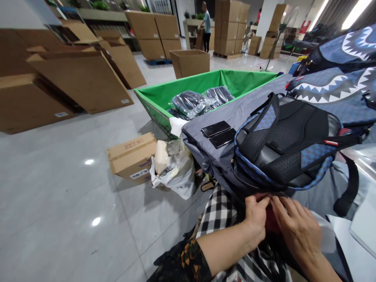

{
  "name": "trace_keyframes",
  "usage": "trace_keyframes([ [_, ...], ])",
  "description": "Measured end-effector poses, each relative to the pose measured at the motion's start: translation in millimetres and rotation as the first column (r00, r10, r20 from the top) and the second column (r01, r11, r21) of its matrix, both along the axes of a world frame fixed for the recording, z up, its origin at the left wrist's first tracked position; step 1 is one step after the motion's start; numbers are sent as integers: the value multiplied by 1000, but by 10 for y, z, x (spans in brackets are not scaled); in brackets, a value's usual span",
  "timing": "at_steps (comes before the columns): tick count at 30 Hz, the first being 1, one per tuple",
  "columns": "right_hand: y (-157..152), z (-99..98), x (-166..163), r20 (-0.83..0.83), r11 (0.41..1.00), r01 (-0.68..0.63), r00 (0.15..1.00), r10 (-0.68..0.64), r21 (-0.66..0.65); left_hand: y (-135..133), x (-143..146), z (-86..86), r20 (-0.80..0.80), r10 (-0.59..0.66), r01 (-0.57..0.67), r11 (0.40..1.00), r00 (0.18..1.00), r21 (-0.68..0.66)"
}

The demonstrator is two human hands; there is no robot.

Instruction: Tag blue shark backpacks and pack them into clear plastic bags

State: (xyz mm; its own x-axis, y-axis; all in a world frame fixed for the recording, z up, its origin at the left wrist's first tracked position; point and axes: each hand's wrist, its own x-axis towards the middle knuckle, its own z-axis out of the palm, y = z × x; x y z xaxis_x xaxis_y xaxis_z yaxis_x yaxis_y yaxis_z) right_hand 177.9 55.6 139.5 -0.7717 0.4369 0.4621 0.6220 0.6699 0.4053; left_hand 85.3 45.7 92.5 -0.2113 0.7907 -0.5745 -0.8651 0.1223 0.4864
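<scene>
Item 1. Backpack (289, 150): black and blue checked, padded back panel facing up, straps across it. It lies on the grey-covered surface (232, 113), its lower edge overhanging the near side, directly above the person's lap.

Item 2. Left hand (256, 219): raised to the backpack's lower edge, fingertips (263, 200) pinched narrow on something at that edge; what exactly the grip encloses cannot be told.

Item 3. Right hand (296, 225): just beside the left, thumb and forefinger likewise pinched close at the same edge, touching the backpack. A patch of red shows between the two hands; its nature is not clear.

Item 4. Two phones (219, 133): dark, flat, side by side on the surface, left of the backpack and apart from it.

Item 5. Further backpacks (337, 78): blue, shark-tooth print, stacked behind the first.

Item 6. Green-lined bin (202, 82): beyond the surface, holding dark goods in clear plastic bags (199, 102).

Item 7. Floor, left of the surface: small cardboard box (132, 156) and white plastic sack (176, 172), touching each other.

Item 8. Flattened cartons (73, 78): large, leaning at far left. More stacked cartons (232, 23) in the background, with another person (206, 25) standing near them.

Item 9. Checked cloth (220, 211): black and white, over the person's lap below the hands.
</scene>
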Motion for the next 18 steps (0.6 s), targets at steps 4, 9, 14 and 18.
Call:
trace_keyframes([
  [4, -60, -115, 104, -43, 999, -38, 998, 38, -5, -47, -114, 40, -38, -63, 67, 991, 997, 115],
  [9, -68, -147, 158, -133, 996, -88, 988, 84, -30, -43, -86, 30, -134, -83, 86, 996, 988, 16],
  [14, 16, -42, 179, -248, 998, -27, 969, 14, -51, 88, 82, -24, -223, 61, -88, 990, 973, -113],
  [18, 137, -113, 114, -220, 987, 160, 964, -149, 30, 112, 111, -50, -236, 75, -101, 990, 969, -102],
])
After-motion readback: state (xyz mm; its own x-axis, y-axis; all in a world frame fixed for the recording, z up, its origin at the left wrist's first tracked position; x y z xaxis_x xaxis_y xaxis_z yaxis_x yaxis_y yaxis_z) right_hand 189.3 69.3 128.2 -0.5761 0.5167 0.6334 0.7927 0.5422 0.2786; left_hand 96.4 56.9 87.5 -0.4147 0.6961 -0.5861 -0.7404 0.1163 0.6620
